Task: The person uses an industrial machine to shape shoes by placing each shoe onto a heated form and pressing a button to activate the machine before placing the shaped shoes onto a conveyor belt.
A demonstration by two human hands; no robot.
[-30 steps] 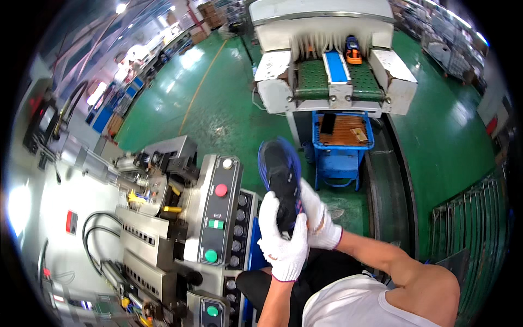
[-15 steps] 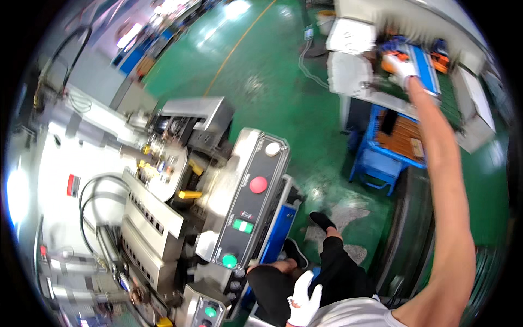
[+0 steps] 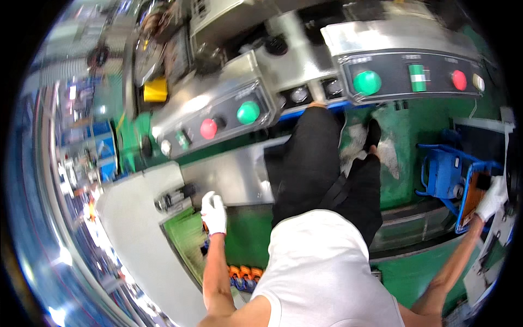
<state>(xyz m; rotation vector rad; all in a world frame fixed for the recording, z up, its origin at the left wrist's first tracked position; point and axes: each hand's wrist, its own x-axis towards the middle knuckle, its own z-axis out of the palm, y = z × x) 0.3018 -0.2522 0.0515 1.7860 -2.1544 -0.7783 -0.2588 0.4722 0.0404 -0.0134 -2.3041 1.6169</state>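
Head view: left hand (image 3: 214, 213) empty; right hand (image 3: 493, 198), grip unclear, near blue, brown-topped cart (image 3: 472, 201)

Push-button machine panels (image 3: 391, 76) (and green floor (image 3: 407, 182)) mark a factory.

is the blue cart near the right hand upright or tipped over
Upright: the blue cart stands on the green floor, its wooden top facing up with a dark object lying on it.
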